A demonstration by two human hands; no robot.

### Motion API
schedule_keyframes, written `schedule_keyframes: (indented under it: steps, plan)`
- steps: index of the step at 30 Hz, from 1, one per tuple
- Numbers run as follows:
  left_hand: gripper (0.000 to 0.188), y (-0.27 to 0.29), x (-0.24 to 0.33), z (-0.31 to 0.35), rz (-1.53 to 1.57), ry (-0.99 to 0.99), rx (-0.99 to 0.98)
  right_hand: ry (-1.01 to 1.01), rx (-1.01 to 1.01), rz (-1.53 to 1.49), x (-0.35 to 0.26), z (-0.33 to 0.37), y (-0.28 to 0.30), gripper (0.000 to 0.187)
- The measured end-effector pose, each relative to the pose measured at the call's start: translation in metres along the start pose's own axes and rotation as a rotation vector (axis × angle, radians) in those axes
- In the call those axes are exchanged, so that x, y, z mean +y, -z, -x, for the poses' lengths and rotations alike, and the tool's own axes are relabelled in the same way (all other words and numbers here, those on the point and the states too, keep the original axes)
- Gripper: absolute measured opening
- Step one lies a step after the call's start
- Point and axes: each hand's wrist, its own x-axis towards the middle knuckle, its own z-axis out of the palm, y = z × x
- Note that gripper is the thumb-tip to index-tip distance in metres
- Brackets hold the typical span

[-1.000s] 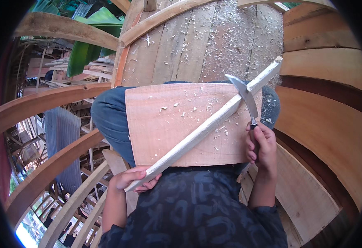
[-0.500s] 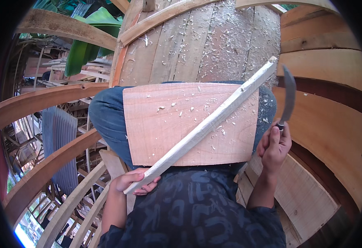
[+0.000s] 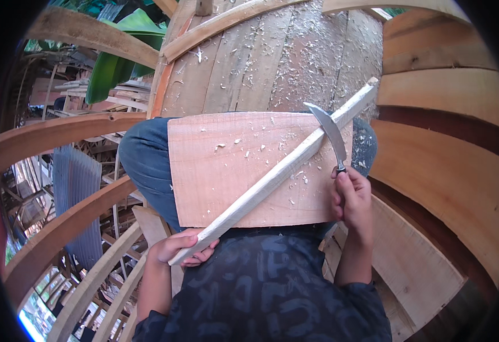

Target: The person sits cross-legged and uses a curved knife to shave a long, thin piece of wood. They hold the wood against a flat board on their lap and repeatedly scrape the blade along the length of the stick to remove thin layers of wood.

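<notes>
Apparent whittling: left hand (image 3: 169, 247), seven o'clock, clamped on stick (image 3: 259, 190); right hand (image 3: 354, 197), four o'clock, gripping curved knife (image 3: 333, 134) across it; next stroke seemingly demands steady support.

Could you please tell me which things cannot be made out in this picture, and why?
All in the head view:
- Most of the curved knife's handle: hidden by the right hand.
- Part of the wooden stick: covered by the blade.
- Parts of the left hand's fingers: hidden by the stick.
- Middle of the legs: covered by the board.
- Clutter beyond the wooden rail: too small to identify.
</notes>
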Motion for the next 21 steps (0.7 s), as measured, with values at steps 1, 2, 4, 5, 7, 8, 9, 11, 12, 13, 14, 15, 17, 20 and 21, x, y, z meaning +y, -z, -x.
schedule_keyframes:
  steps: [1, 2, 4, 5, 7, 8, 9, 11, 12, 13, 14, 15, 17, 20, 21]
  plan:
    - [0.058, 0.002, -0.002, -0.002, 0.007, -0.005, 0.000, 0.003, 0.004, -0.042, 0.000, 0.005, -0.008, 0.021]
    - [0.058, 0.006, -0.005, -0.004, 0.014, -0.011, 0.000, 0.012, -0.024, -0.013, 0.000, 0.003, -0.006, 0.020]
    - [0.058, 0.009, -0.004, -0.002, 0.016, -0.012, -0.010, 0.030, -0.055, 0.039, 0.004, 0.002, 0.000, 0.019]
    - [0.058, 0.007, -0.003, -0.001, 0.015, -0.017, -0.016, 0.105, -0.026, 0.117, 0.005, -0.002, 0.001, 0.018]
    - [0.058, 0.006, -0.010, -0.001, 0.069, -0.011, -0.039, 0.577, 0.532, 0.454, 0.022, -0.021, 0.019, 0.018]
    - [0.058, 0.006, -0.014, 0.000, 0.120, 0.004, -0.053, 0.813, 0.811, 0.618, 0.029, -0.027, 0.026, 0.018]
    - [0.058, 0.006, -0.016, 0.001, 0.167, 0.013, -0.067, 0.760, 0.719, 0.451, 0.018, -0.024, 0.024, 0.019]
    - [0.059, 0.004, -0.019, 0.004, 0.186, 0.005, -0.067, 0.626, 0.548, 0.119, -0.011, 0.001, 0.013, 0.021]
    - [0.059, 0.004, -0.021, 0.004, 0.197, 0.003, -0.075, 0.412, 0.326, 0.060, -0.013, 0.010, 0.008, 0.019]
    - [0.059, 0.004, -0.021, 0.005, 0.167, -0.010, -0.048, 0.198, 0.105, 0.000, -0.014, 0.018, 0.002, 0.018]
    - [0.059, 0.004, -0.020, 0.006, 0.147, -0.011, -0.040, -0.018, -0.115, -0.062, -0.013, 0.022, -0.001, 0.016]
    - [0.059, 0.004, -0.021, 0.008, 0.130, -0.020, -0.035, -0.071, -0.165, -0.069, -0.010, 0.018, 0.002, 0.016]
    - [0.059, 0.003, -0.018, 0.006, 0.120, -0.013, -0.037, -0.176, -0.259, -0.093, -0.001, 0.006, 0.008, 0.017]
    - [0.058, -0.001, -0.021, 0.004, 0.142, -0.003, -0.021, -0.154, -0.135, -0.127, -0.004, 0.014, -0.010, 0.018]
    - [0.058, 0.004, -0.022, 0.003, 0.136, -0.003, -0.022, -0.176, -0.190, -0.112, -0.003, 0.020, -0.018, 0.019]
